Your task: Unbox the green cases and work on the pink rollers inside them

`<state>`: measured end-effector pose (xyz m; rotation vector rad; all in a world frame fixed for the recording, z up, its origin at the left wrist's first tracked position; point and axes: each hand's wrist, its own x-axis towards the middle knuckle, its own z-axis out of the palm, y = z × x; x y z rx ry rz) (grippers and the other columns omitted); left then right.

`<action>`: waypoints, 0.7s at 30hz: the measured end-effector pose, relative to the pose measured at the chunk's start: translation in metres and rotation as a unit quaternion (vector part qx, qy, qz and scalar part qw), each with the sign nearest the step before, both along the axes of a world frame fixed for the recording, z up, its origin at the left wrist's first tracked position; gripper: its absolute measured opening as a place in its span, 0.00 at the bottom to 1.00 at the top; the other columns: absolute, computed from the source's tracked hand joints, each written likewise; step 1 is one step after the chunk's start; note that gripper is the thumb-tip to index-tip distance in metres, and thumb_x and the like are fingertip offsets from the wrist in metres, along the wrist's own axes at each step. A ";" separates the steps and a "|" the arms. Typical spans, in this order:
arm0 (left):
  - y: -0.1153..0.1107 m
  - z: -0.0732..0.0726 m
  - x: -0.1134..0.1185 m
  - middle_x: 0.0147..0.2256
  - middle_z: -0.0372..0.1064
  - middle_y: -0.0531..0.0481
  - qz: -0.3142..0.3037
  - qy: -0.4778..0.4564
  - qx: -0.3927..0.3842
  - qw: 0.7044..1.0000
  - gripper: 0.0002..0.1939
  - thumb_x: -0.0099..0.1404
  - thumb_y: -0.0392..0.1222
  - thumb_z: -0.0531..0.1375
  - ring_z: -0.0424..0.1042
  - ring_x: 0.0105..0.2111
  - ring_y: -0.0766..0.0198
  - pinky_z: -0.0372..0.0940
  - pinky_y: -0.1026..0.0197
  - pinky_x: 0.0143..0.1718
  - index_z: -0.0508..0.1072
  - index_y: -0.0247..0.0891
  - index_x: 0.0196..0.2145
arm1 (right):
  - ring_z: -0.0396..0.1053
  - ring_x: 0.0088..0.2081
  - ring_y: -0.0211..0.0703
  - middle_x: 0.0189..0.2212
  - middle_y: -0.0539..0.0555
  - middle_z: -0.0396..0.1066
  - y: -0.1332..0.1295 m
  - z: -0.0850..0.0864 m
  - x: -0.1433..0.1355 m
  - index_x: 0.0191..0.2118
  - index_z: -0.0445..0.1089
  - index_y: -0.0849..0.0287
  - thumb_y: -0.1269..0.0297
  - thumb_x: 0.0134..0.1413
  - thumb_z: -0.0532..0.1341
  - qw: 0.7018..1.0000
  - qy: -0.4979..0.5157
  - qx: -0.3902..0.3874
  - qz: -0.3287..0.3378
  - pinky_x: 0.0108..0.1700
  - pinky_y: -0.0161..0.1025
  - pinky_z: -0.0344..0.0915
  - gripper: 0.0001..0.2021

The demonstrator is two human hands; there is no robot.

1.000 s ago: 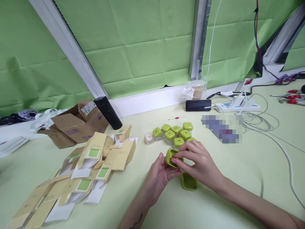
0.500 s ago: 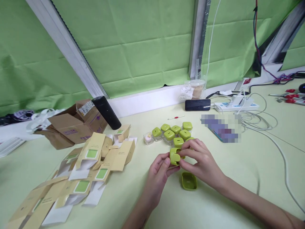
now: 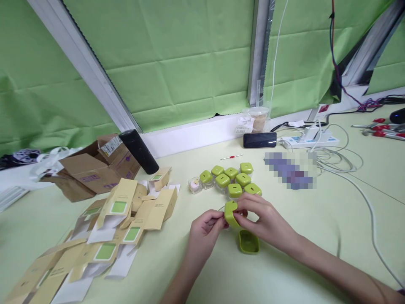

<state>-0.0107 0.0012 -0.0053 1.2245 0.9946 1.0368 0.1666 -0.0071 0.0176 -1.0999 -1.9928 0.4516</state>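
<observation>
My right hand (image 3: 261, 213) grips a small yellow-green plastic cover (image 3: 230, 215), which is turned on its side above the table. Against the cover's left edge, the fingertips of my left hand (image 3: 205, 230) are pinched together; a thin line pokes up beside them, and what they hold is hidden. Just below my right fingers lies an open, hollow green cover (image 3: 249, 242), its inside facing up. Beyond my hands stands a cluster of small clear boxes with green lids (image 3: 234, 190). At its left end, a clear box (image 3: 195, 185) without a green lid has something pinkish inside.
Unfolded tan cartons (image 3: 133, 217) spread over the left side, before an open brown cardboard box (image 3: 95, 169) and a black cylinder (image 3: 139, 151). Farther back are a red-and-white thin tool (image 3: 232, 157), a phone (image 3: 260, 140), a power strip (image 3: 311, 141) and loose white cables (image 3: 357, 192).
My left hand has slid off the cover's front to its left edge and pinches there. The cover has turned in my right hand. The whole view has shifted slightly.
</observation>
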 end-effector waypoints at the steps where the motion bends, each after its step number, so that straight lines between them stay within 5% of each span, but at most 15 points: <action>1: 0.001 -0.001 -0.001 0.27 0.73 0.49 -0.010 0.010 0.009 1.000 0.09 0.54 0.45 0.65 0.71 0.30 0.62 0.66 0.61 0.36 0.74 0.36 0.28 | 0.66 0.29 0.38 0.26 0.50 0.68 0.000 0.001 0.000 0.30 0.69 0.57 0.72 0.56 0.57 1.000 0.001 -0.007 0.006 0.33 0.37 0.63 0.06; 10: 0.002 -0.006 -0.003 0.27 0.66 0.52 -0.071 0.037 0.043 0.996 0.06 0.55 0.40 0.63 0.65 0.28 0.66 0.61 0.64 0.34 0.70 0.36 0.28 | 0.67 0.32 0.39 0.29 0.52 0.67 -0.002 0.003 0.000 0.33 0.72 0.57 0.69 0.59 0.56 0.996 0.031 -0.026 0.081 0.33 0.35 0.65 0.07; 21: 0.003 0.000 -0.003 0.28 0.69 0.51 -0.098 -0.003 -0.028 0.995 0.12 0.55 0.48 0.64 0.68 0.31 0.64 0.61 0.62 0.37 0.71 0.36 0.30 | 0.68 0.30 0.39 0.27 0.52 0.69 0.001 0.002 0.004 0.29 0.70 0.58 0.70 0.58 0.56 0.996 0.024 -0.047 0.078 0.32 0.35 0.66 0.09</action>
